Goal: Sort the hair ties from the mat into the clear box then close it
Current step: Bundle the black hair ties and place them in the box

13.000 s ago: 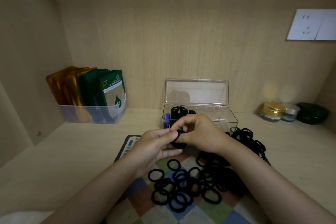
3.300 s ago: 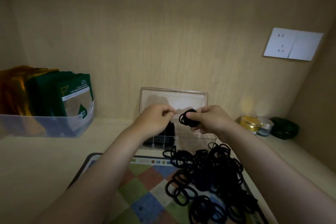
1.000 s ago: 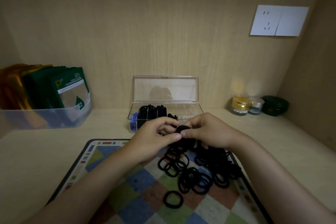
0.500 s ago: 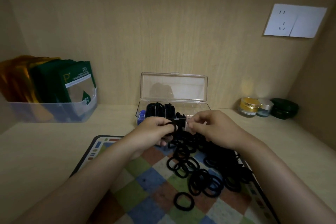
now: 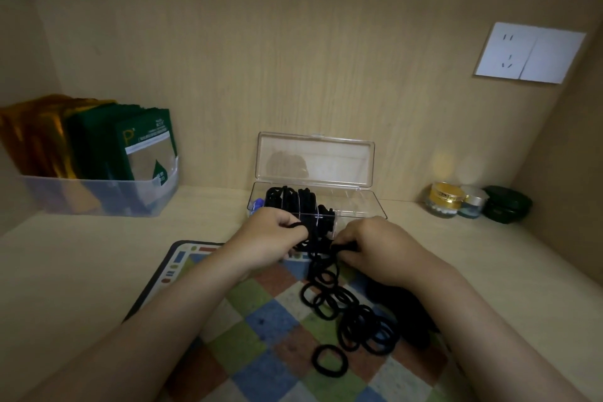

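The clear box (image 5: 354,204) stands with its lid (image 5: 315,158) raised against the back wall. Black hair ties (image 5: 293,199) fill its left compartments; the right ones look bare. A checkered mat (image 5: 261,330) lies in front, with a heap of black hair ties (image 5: 352,316) on its right half and one separate tie (image 5: 328,365) nearer me. My left hand (image 5: 266,240) pinches a black hair tie (image 5: 295,225) just before the box. My right hand (image 5: 375,248) pinches ties at the top of the heap (image 5: 336,248).
A clear bin (image 5: 98,196) of green and gold packets stands at the back left. Small jars, one gold-lidded (image 5: 445,199), one dark green (image 5: 505,204), sit at the back right. A wall socket (image 5: 528,57) is on the back panel. Side walls enclose the shelf.
My hands have drawn slightly apart in front of the box. The left keeps a tie pinched, and the right has dropped onto the top of the heap.
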